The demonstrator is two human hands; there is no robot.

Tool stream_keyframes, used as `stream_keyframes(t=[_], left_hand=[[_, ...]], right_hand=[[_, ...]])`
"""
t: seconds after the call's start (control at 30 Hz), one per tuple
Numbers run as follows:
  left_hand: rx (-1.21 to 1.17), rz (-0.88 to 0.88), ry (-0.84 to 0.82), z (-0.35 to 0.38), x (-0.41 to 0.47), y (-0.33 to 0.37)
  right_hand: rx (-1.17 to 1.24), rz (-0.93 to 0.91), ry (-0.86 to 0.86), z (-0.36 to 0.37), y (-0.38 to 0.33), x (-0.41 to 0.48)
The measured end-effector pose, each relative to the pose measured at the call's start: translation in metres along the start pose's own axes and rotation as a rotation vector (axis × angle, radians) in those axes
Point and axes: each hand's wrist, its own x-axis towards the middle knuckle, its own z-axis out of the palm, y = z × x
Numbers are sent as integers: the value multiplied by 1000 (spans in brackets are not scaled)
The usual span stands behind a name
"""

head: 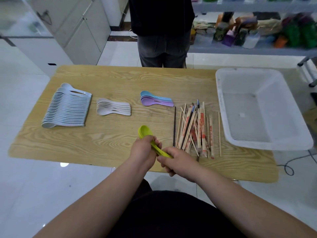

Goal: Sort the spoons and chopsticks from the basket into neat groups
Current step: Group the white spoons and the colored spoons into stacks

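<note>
A small nested stack of yellow-green spoons (pixel 145 131) is held over the near middle of the wooden table (pixel 111 78). My left hand (pixel 143 151) grips the stack around its neck, and my right hand (pixel 178 162) pinches the handle ends. On the table lie a long row of pale grey spoons (pixel 66 109), a short row of beige spoons (pixel 112 109), and a group of blue and purple spoons (pixel 155 101). A loose pile of wooden and paper-wrapped chopsticks (pixel 197 129) lies to the right, with one dark chopstick (pixel 174 126) beside it.
A white plastic basket (pixel 223 107) stands at the table's right end with nothing visible inside. A person in dark clothes (pixel 163 31) stands at the far edge. Cabinets are at the back left, stocked shelves at the back right, and a cable lies on the floor.
</note>
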Motion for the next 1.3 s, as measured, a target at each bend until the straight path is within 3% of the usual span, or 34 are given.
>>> stream_keyframes(t=[0.07,0.27,0.5,0.6,0.73,0.9,1.07,1.17,1.3], left_hand=[[11,8,-2,1,0,-1],[96,-10,-60,-1,-2,5],[0,-57,-147,13,8,20],[71,-33,-144,19,15,24],[187,-36,-261,15,23,33],[404,102,-300,0,44,61],[565,69,-327,-23,71,80],[870,148,-278,-40,92,82],[1405,427,-241,-52,126,80]], right_hand=[[-83,-17,-40,-4,1,1],[488,160,-266,-6,-6,1],[285,116,-206,-17,-13,15],[237,93,-226,-16,-15,23],[223,118,-251,-14,-17,33],[-222,39,-64,-11,-14,52],[-525,-33,53,-14,-13,78],[-878,-134,64,-14,-8,101],[-1011,-160,144,-15,-4,136]])
